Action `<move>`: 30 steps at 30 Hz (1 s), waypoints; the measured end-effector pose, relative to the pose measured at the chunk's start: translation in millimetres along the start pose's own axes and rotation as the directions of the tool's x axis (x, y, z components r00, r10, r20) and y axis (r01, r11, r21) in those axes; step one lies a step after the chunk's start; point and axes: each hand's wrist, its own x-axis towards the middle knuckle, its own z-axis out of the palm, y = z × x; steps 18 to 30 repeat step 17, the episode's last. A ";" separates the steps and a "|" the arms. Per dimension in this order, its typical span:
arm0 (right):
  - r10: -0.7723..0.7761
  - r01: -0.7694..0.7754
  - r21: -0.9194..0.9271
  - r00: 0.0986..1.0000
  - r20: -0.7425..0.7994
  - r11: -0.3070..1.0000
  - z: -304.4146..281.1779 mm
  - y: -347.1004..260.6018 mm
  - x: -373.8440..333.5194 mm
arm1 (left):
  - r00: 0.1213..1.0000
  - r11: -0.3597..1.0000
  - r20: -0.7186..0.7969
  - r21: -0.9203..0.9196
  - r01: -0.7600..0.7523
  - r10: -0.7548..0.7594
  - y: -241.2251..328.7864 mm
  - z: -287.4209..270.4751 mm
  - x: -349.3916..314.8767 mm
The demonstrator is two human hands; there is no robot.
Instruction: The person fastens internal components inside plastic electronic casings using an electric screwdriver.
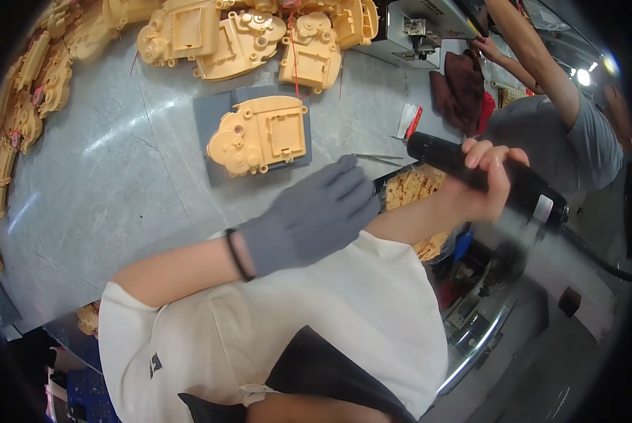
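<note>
My left hand [309,218] wears a grey glove and has a black band at the wrist. It hovers with fingers stretched out and nothing in it, just left of a black tray of small yellow parts [411,187]. My bare right hand [487,180] grips a black electric screwdriver [535,194], held nearly level above that tray, its cable trailing off to the right. A yellow plastic housing [259,134] lies on a grey jig block [214,113] on the grey table [104,183], beyond my left hand.
Several more yellow housings [238,39] are piled along the far and left edges. A grey machine [418,28] and a dark red cloth [464,84] sit at the back right. A co-worker in a grey shirt [563,141] reaches over there.
</note>
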 end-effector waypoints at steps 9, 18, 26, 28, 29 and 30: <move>-0.039 0.043 0.060 0.997 -0.070 0.997 -32.5 -16.7 -2.9 | 0.987 0.988 0.132 0.133 0.078 -0.096 -15.0 84.3 37.9; -0.038 0.043 0.043 0.994 -0.106 0.998 -43.6 -17.1 -11.0 | 0.989 0.973 0.146 0.231 0.002 -0.036 -5.0 100.2 33.7; -0.038 0.043 0.043 0.994 -0.106 0.998 -43.6 -17.1 -11.0 | 0.989 0.973 0.146 0.231 0.002 -0.036 -5.0 100.2 33.7; -0.038 0.043 0.043 0.994 -0.106 0.998 -43.6 -17.1 -11.0 | 0.989 0.973 0.146 0.231 0.002 -0.036 -5.0 100.2 33.7; -0.038 0.043 0.043 0.994 -0.106 0.998 -43.6 -17.1 -11.0 | 0.989 0.973 0.146 0.231 0.002 -0.036 -5.0 100.2 33.7; -0.038 0.043 0.043 0.994 -0.106 0.998 -43.6 -17.1 -11.0 | 0.989 0.973 0.146 0.231 0.002 -0.036 -5.0 100.2 33.7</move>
